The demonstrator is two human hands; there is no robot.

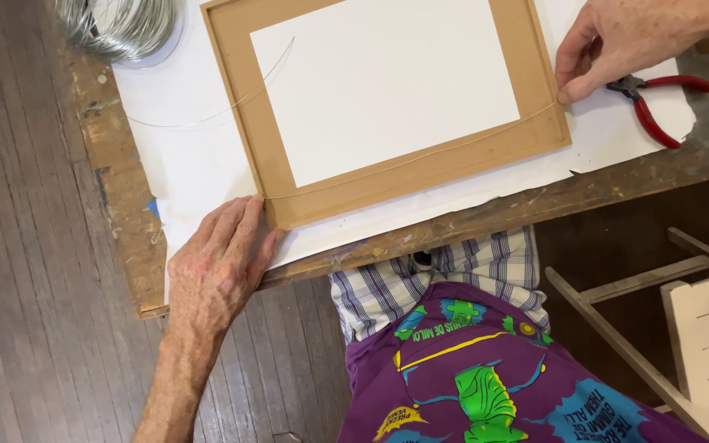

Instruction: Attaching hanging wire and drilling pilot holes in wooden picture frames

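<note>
Left hand (217, 264) is lying flat with fingers spread, pressing down at the near left corner of a brown picture frame (420, 168) and pinning one end of a thin wire (420, 157) there. Right hand (617, 39) is pinching the wire's other end against the frame's right edge, fingers drawn close together. Between the hands, the wire is stretching across the frame's lower rail. Face down, the frame is resting on white paper (198, 164) covering a worn wooden table (125, 221). Red-handled pliers (658, 98) are lying just beside the right hand, and a coil of silver wire (121, 26) is sitting at the table's far left corner.
</note>
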